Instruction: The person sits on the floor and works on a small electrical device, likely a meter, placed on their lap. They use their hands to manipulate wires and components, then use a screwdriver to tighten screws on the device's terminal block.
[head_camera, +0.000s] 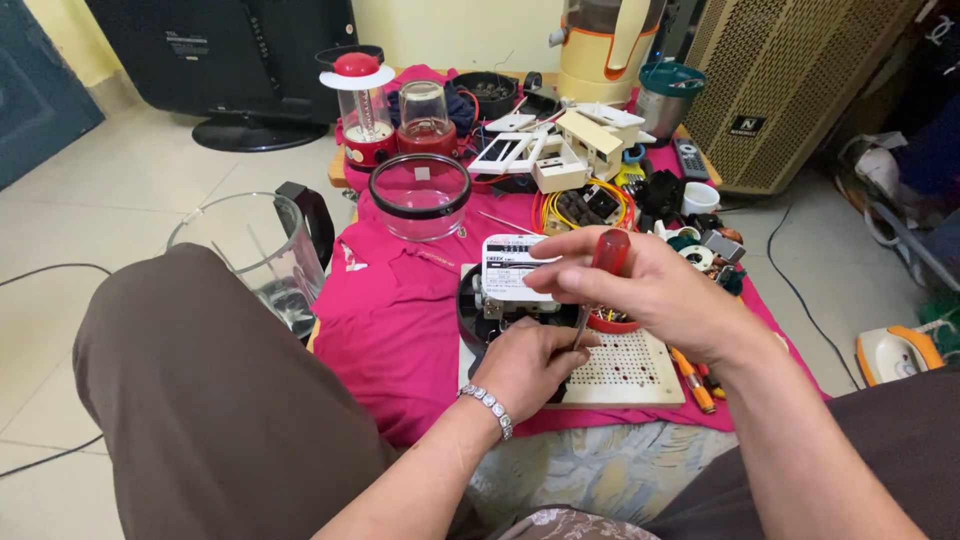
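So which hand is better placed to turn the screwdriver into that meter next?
The right hand: it already grips the red-handled screwdriver, tip pointing down at the meter. The left hand rests low on the meter's base, probably steadying it.

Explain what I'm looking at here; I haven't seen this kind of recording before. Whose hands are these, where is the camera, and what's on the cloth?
There is one picture, taken by a camera on the person's head, looking down past their knees. No robot is involved; both hands are the person's own. The right hand grips a screwdriver with a red handle, its tip pointing down into a small electric meter with a black round base. The left hand, with a bracelet on its wrist, steadies the meter from below. The meter sits on a white perforated board on a pink cloth. Around it lie a clear glass cover, a glass jug, two red lamps and loose parts.
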